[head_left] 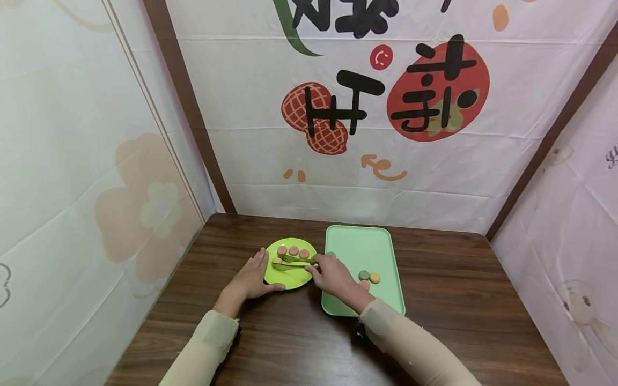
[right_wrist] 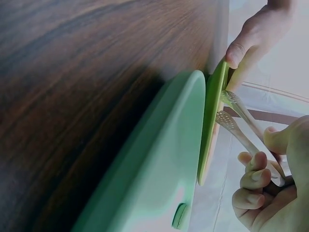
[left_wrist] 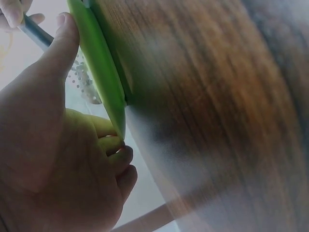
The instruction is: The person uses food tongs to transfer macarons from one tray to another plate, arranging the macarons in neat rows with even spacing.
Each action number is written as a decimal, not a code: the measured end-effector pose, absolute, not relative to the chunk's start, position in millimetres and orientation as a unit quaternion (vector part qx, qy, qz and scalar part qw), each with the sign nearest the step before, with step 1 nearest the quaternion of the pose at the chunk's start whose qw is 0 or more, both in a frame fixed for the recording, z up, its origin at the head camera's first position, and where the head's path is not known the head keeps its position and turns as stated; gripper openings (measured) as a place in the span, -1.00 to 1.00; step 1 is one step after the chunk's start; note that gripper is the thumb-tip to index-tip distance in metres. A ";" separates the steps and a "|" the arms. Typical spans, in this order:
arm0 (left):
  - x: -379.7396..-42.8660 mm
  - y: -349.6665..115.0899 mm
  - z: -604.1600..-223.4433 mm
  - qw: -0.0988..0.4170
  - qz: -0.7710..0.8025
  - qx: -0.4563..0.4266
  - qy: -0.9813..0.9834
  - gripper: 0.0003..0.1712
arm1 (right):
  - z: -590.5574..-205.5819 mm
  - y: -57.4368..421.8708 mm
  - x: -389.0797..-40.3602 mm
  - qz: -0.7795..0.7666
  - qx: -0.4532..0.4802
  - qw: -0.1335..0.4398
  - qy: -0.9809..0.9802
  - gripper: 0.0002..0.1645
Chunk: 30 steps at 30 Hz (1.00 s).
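Observation:
My left hand (head_left: 249,276) rests against the left rim of a lime-green plate (head_left: 289,281), its thumb at the near rim and its fingers spread along the side. My right hand (head_left: 333,276) grips metal tongs (right_wrist: 248,130) with perforated ends, which reach over the plate. Three pink macarons (head_left: 293,250) sit in a row at the plate's far side. Beside the tong tips lies a yellow macaron (head_left: 277,260); whether the tips touch it I cannot tell. The right wrist view shows the tong ends apart, at the plate's surface.
To the plate's right lies a mint-green tray (head_left: 359,241), partly under my right forearm. It bears a yellow macaron (head_left: 374,277), a green macaron (head_left: 364,275), a pink macaron (head_left: 364,286) and another green one by my right hand. Printed cloth walls surround the wooden table (head_left: 444,300).

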State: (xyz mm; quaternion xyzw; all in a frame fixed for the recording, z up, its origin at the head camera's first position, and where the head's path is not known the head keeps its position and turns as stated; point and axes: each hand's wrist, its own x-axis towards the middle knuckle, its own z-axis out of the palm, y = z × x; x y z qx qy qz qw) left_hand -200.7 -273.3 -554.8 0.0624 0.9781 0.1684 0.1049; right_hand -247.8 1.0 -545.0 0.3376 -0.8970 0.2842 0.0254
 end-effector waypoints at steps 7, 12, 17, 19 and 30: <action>-202.3 -274.3 -556.9 0.106 0.170 0.063 0.978 0.46 | -546.3 -1.0 -248.8 0.285 0.344 0.036 -0.894 -0.75; -202.6 -275.0 -557.1 0.108 0.173 0.062 0.977 0.46 | -545.9 -2.0 -248.2 0.282 0.345 0.040 -0.894 -0.75; -202.8 -274.7 -556.5 0.108 0.173 0.060 0.977 0.46 | -543.7 -2.6 -246.8 0.284 0.342 0.037 -0.895 -0.77; -202.9 -274.4 -556.3 0.111 0.170 0.059 0.977 0.45 | -543.0 -2.7 -246.2 0.284 0.341 0.033 -0.895 -0.77; -200.4 -272.9 -555.0 0.108 0.177 0.059 0.977 0.46 | -541.1 -2.2 -243.2 0.292 0.337 0.028 -0.895 -0.74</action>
